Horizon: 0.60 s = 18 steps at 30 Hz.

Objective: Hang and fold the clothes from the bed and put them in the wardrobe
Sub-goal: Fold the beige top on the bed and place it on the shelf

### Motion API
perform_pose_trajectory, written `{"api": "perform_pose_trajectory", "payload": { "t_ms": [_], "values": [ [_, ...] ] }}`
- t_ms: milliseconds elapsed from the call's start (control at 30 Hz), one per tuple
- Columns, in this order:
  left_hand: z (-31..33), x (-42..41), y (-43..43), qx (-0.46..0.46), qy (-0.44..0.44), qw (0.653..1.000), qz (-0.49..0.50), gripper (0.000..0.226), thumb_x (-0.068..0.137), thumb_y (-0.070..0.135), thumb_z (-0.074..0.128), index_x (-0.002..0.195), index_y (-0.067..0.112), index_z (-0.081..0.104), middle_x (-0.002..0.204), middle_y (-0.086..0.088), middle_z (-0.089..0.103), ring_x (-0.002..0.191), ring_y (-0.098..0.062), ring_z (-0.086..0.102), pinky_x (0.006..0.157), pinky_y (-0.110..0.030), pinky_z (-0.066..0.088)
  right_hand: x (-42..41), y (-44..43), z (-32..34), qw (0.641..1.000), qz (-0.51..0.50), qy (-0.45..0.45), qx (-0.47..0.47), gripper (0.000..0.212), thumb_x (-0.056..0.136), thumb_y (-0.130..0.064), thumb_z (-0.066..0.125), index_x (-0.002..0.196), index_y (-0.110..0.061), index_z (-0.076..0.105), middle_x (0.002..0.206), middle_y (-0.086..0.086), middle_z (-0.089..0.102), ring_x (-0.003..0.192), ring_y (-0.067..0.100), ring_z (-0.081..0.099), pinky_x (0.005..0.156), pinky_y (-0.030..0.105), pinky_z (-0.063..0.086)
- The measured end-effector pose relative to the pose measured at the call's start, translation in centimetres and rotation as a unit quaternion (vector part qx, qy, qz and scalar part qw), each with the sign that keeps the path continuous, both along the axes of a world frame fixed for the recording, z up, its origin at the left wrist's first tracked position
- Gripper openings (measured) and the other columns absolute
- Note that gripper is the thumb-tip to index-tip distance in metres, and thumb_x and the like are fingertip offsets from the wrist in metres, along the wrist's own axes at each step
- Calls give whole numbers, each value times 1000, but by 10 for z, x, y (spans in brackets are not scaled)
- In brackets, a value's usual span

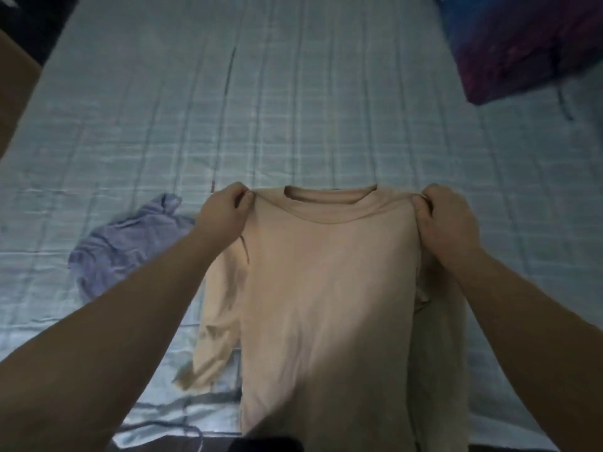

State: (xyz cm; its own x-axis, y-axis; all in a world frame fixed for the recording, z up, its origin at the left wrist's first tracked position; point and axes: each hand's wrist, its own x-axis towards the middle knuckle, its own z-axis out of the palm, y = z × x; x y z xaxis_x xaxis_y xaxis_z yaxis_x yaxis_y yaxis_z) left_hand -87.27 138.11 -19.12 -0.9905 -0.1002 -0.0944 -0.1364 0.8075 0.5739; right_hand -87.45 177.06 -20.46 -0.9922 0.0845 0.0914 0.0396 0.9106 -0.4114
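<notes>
Head view — A: Where is the shirt, and how is it held?

B: The beige long-sleeved cotton shirt [326, 288] is spread over the near part of the bed with the pale blue checked sheet [293, 109], collar pointing away. The left hand [225, 207] pinches one shoulder seam and the right hand [447, 216] pinches the other, fingers curled into the cloth. I cannot tell whether the shoulders are lifted off the sheet.

A: Edges and room?

B: The shirt's hem runs out of the bottom of the frame, past the bed's near edge. Beyond the collar the sheet lies flat and open across the middle and far part of the bed. One sleeve trails onto the sheet below the left forearm; the other is bunched under the right forearm.

A: Anything close by?

B: A crumpled lavender garment [130, 246] lies on the sheet just beside the left forearm, apart from the shirt. A dark blue and purple patterned fabric bundle [522, 44] sits at the far right corner, well apart. A small dark object [266, 444] shows at the bottom edge, too cut off to identify.
</notes>
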Motion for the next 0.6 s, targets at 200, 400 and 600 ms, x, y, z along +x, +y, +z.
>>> {"api": "perform_pose_trajectory", "payload": {
  "t_ms": [200,400,600],
  "values": [
    [-136,-89,10,-47,-30,998,10,26,100,34,45,82,16,51,71,1,52,78,-32,55,73,-41,42,-91,-2,-136,998,-12,-33,44,32,97,-43,43,75,-20,42,77,5,53,74,31,51,61,35,39],
    [-243,-147,16,-167,3,986,-16,23,98,36,43,85,18,49,78,-8,59,84,-35,57,70,-40,34,-146,-4,-233,991,-6,-19,131,32,98,-39,43,81,-12,48,82,17,56,76,39,54,66,43,43],
    [-298,-163,20,-235,16,972,-16,23,94,36,49,94,13,52,95,-14,58,92,-35,52,76,-44,34,-164,-9,-284,986,-15,-29,165,27,96,-32,50,89,-6,52,92,21,55,87,41,52,74,49,41]
  ]
}}
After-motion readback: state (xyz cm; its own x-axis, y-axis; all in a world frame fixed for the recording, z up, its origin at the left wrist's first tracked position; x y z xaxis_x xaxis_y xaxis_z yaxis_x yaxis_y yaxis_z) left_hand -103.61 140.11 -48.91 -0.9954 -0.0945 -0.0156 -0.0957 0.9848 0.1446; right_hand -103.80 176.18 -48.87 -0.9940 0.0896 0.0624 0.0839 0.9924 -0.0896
